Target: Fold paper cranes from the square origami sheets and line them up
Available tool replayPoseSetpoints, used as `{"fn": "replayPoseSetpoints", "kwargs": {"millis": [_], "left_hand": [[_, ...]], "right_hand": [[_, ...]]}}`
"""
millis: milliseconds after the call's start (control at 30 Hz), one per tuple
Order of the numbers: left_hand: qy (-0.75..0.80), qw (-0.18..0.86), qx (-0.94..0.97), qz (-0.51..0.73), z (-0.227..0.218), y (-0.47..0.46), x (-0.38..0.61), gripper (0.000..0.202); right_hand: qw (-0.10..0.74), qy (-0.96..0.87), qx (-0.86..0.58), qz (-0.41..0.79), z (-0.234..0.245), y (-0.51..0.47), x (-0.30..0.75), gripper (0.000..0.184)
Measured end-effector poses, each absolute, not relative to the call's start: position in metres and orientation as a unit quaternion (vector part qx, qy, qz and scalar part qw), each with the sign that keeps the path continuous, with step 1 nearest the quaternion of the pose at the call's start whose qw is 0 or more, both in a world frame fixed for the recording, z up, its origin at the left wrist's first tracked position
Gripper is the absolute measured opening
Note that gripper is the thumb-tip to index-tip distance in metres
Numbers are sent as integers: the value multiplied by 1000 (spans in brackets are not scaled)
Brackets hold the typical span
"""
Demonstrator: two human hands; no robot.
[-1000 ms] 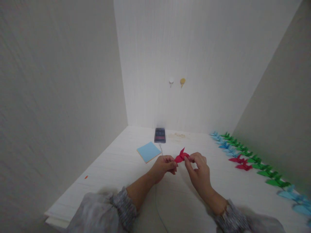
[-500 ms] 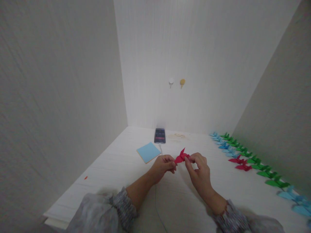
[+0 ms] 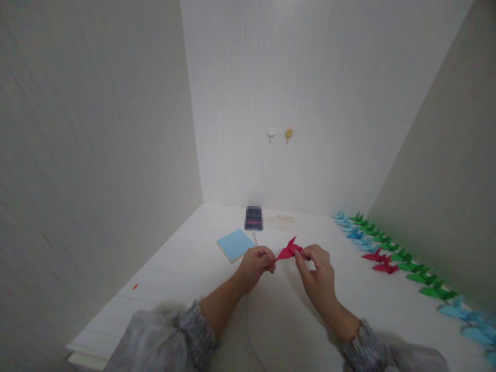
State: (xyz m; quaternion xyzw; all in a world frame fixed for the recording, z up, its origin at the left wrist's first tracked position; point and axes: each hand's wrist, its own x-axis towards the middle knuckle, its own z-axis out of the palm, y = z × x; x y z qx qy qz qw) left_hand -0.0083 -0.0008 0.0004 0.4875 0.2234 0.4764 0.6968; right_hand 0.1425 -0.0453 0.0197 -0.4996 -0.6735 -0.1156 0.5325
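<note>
A red origami crane (image 3: 289, 250) is held above the white table between my two hands. My left hand (image 3: 256, 263) pinches its pointed left tip between thumb and fingers. On the other side, my right hand (image 3: 318, 266) grips the crane's right end with thumb and forefinger. One narrow point of the folded paper sticks up. Behind my left hand lies a stack of blue square paper (image 3: 235, 245), partly covered by the hand.
Rows of green cranes (image 3: 402, 255), light blue cranes (image 3: 461, 310) and red cranes (image 3: 383, 263) line the table's right side. A phone (image 3: 253, 218) stands at the back wall, its cable (image 3: 248, 325) running forward. Two hooks (image 3: 289, 134) hang on the wall. An orange scrap (image 3: 135, 286) lies left.
My left hand has slid slightly left, out to the crane's very tip, so more of that point shows. The right hand keeps its grip. The view has shifted a little.
</note>
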Motion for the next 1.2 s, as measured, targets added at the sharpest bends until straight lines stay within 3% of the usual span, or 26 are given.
{"fn": "replayPoseSetpoints", "kwargs": {"millis": [433, 633, 867, 1200], "left_hand": [[262, 685, 487, 475, -4, 3, -9, 25], [266, 681, 532, 427, -1, -3, -10, 29], [268, 670, 556, 412, -3, -4, -10, 27], [272, 662, 574, 397, -4, -3, -10, 27]], "right_hand": [[521, -613, -572, -159, 13, -42, 196, 19], [525, -503, -675, -127, -6, -71, 277, 35], [391, -393, -828, -87, -15, -116, 345, 38], [330, -369, -865, -87, -16, -104, 358, 31]]}}
